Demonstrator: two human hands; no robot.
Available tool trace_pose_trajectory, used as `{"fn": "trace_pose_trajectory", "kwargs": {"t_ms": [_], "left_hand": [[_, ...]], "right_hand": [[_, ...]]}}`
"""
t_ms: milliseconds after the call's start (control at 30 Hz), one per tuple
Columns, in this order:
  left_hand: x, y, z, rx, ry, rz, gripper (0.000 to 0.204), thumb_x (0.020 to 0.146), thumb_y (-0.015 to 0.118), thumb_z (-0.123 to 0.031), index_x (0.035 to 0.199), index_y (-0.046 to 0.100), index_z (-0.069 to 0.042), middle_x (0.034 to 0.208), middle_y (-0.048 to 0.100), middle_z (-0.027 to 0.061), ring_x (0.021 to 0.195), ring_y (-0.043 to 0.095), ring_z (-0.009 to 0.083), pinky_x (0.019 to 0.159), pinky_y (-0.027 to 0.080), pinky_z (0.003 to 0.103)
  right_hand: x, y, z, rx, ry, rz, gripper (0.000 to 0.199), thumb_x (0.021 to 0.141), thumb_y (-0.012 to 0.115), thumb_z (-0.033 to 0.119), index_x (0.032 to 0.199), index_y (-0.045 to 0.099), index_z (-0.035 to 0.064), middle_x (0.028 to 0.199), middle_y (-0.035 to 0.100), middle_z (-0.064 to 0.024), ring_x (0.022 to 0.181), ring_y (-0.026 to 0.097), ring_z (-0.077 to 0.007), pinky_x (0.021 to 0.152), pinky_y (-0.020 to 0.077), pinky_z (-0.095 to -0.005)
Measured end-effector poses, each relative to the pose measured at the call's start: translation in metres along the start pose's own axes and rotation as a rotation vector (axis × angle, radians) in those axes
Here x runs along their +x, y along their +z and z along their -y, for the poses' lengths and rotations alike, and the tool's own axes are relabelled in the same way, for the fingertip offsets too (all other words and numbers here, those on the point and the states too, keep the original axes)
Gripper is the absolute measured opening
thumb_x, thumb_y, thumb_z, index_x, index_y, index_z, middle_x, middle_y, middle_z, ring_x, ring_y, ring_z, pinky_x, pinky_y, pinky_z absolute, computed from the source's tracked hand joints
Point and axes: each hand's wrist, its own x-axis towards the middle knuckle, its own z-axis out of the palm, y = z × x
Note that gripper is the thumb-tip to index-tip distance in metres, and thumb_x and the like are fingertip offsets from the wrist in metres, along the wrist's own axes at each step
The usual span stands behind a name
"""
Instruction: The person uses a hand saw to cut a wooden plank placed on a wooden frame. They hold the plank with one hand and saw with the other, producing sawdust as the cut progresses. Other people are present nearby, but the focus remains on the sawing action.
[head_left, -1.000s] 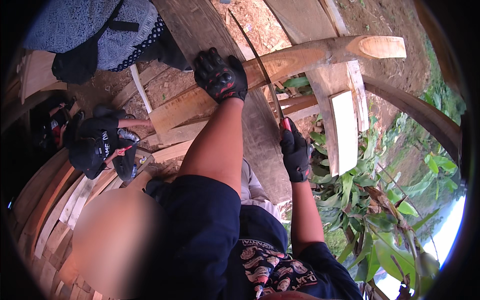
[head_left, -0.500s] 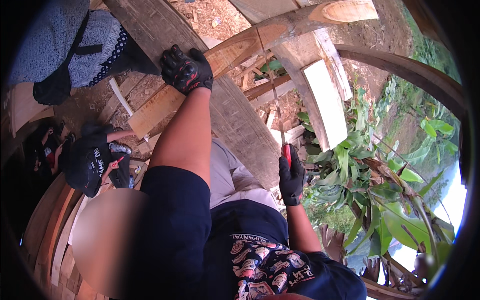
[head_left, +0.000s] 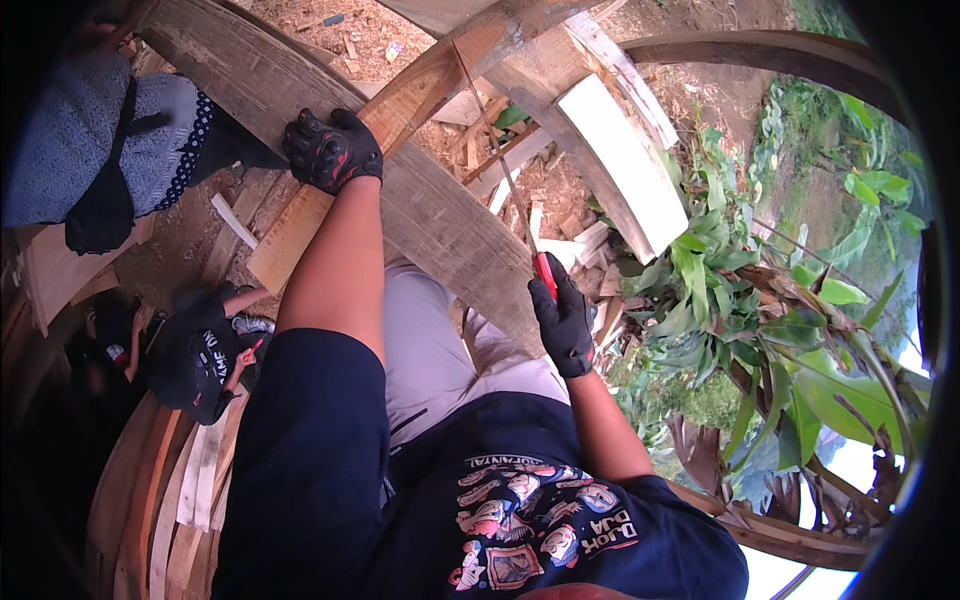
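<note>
My left hand (head_left: 331, 150), in a black glove, presses flat on a light brown wooden beam (head_left: 420, 85) that runs diagonally from lower left to upper right. That beam lies across a wide grey plank (head_left: 450, 235). My right hand (head_left: 563, 322), also in a black glove, grips the red handle of a handsaw (head_left: 500, 160). Its thin blade reaches up from the hand to the beam near the top of the view. My light trousers show under the plank.
A person in a blue patterned garment (head_left: 110, 150) stands at the upper left. Another person in a black shirt (head_left: 190, 350) is at the lower left by stacked boards (head_left: 190, 480). Wood offcuts (head_left: 560, 215) litter the ground. Green leafy plants (head_left: 760, 300) crowd the right.
The view has swung, so both hands sit further left in the picture. My right hand has drawn the saw back toward my body. My left hand stays on the beam.
</note>
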Motion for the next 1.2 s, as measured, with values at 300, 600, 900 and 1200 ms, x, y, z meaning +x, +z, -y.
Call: {"fn": "trace_pose_trajectory", "kwargs": {"t_ms": [300,600,900,1200], "left_hand": [[-0.004,-0.012,-0.009,-0.185,-0.133,0.024,0.066,0.102,0.060,-0.044,0.158,0.057,-0.008,0.168,0.048,0.0235,0.160,0.038,0.0427,0.130,0.028,0.063],[-0.002,-0.019,-0.006,-0.296,-0.180,0.066,0.069,0.101,0.059,-0.041,0.161,0.055,-0.006,0.173,0.041,0.0249,0.162,0.035,0.0437,0.133,0.022,0.063],[-0.003,-0.018,-0.008,-0.290,-0.180,0.066,0.069,0.102,0.059,-0.041,0.160,0.055,-0.006,0.173,0.042,0.0241,0.161,0.036,0.0434,0.133,0.023,0.061],[-0.004,-0.018,-0.008,-0.286,-0.173,0.052,0.069,0.101,0.059,-0.041,0.160,0.055,-0.005,0.171,0.043,0.0253,0.161,0.037,0.0434,0.133,0.024,0.062]], "right_hand": [[0.000,0.022,-0.027,0.245,0.160,0.075,0.040,0.111,0.069,0.028,0.143,0.069,0.0031,0.080,0.062,0.0042,0.064,0.052,-0.0025,0.056,0.0411,-0.0227],[0.011,0.037,-0.050,0.245,0.055,0.032,0.044,0.114,0.066,0.037,0.136,0.072,-0.0002,0.110,0.078,-0.0085,0.080,0.072,-0.0125,0.069,0.0576,-0.0292],[0.017,0.033,-0.063,0.358,0.102,0.029,0.039,0.115,0.064,0.033,0.131,0.071,-0.0020,0.092,0.073,-0.0023,0.072,0.065,-0.0087,0.064,0.0514,-0.0278],[0.018,0.032,-0.062,0.297,0.097,0.008,0.038,0.115,0.065,0.034,0.127,0.072,-0.0007,0.081,0.070,0.0002,0.067,0.062,-0.0081,0.062,0.0498,-0.0274]]}}
